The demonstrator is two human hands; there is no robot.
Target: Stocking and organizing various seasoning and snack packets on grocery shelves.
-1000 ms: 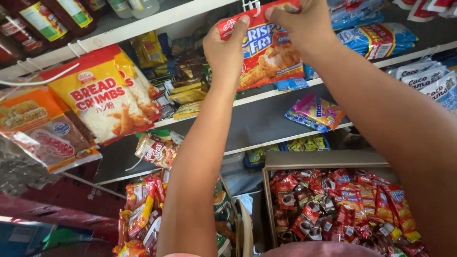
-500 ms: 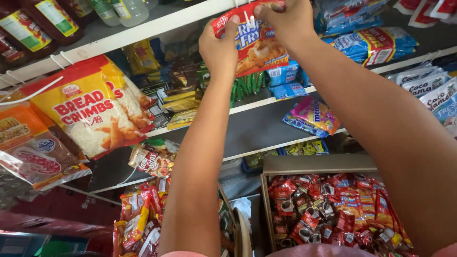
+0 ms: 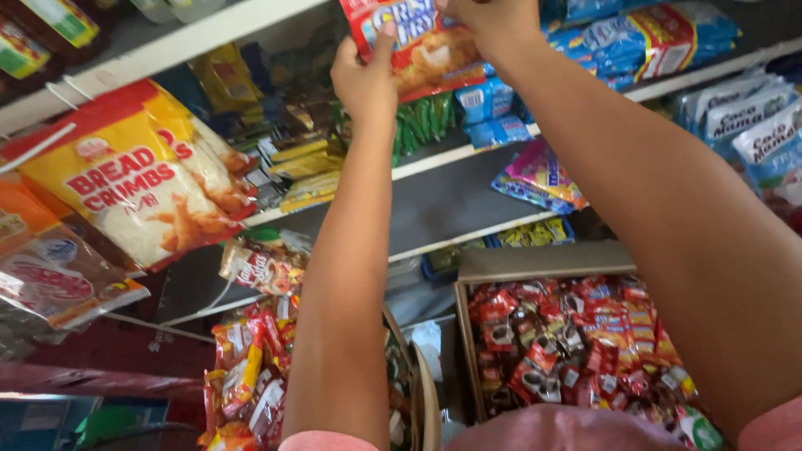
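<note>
Red-and-orange packet (image 3: 418, 46), a printed foil pouch w/ fried food pictured, is up at the top of the view, in front of the upper shelf (image 3: 209, 33). Left hand (image 3: 368, 79) pinches its lower left edge, thumb on the front, fingers behind. Right hand (image 3: 489, 21) grips the top right corner; its fingers run partly out of view, so exact grip can't be told. Both arms reach up from below. Behind: white shelves packed w/ small sachets, blue packs (image 3: 643, 38) at right. Big breadcrumb bag (image 3: 142, 192) hangs at left. Lower right, a cardboard box (image 3: 535, 263) full of red sachets (image 3: 576, 342).
</note>
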